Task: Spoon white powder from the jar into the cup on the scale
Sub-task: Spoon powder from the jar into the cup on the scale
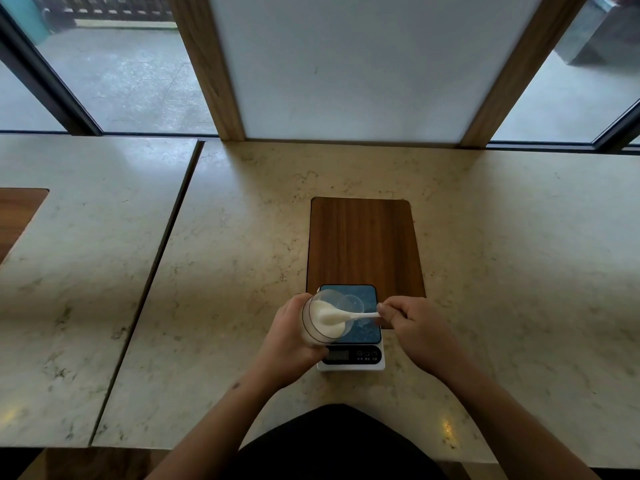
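Clear jar (320, 322) tilted on side, mouth turned rightward over left part of scale (360, 341), held off counter; white powder (332, 323) heaped inside along lower wall. White spoon (360, 315) laid near horizontal, bowl buried in powder inside jar mouth, handle extended right. Small clear cup (351, 304) stood upright on scale's dark glossy platform, just behind spoon; contents cannot be told. Scale body white, display unlit.

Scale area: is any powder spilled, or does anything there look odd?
No spill shows. The left hand tilts the jar over the scale, and the right hand has the spoon in it. The clear cup stands upright.
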